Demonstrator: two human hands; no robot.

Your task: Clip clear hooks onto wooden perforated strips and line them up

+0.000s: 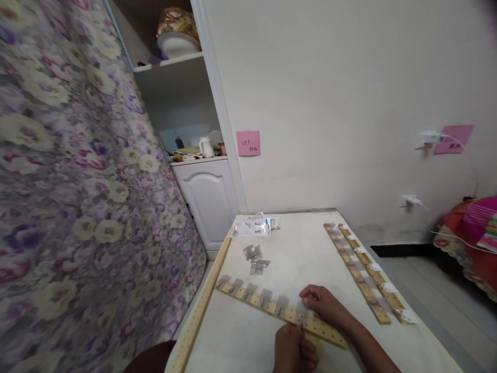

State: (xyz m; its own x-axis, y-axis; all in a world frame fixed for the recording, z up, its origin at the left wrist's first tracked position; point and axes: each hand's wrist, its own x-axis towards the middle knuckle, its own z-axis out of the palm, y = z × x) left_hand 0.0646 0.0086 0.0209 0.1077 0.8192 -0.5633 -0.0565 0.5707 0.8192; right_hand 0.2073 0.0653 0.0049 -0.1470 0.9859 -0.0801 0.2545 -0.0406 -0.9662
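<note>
A perforated wooden strip [272, 310] lies slantwise across the near part of the white table [303, 243], with several small clear packets of metal parts fixed along it. My right hand [324, 305] rests on the strip's right part, its fingers curled and pinching at a packet there. My left hand [293, 349] is closed just below the strip, its fingertips pressed to the strip's edge beside the right hand; what it pinches is too small to make out. A heap of loose packets [256, 258] lies farther back on the table.
Two filled strips [365, 274] lie along the table's right side. A bare strip [202, 311] runs down the left edge. A plastic bag [254, 227] sits at the far left corner. A floral curtain [77, 181] hangs left; a white cupboard [205, 197] stands behind.
</note>
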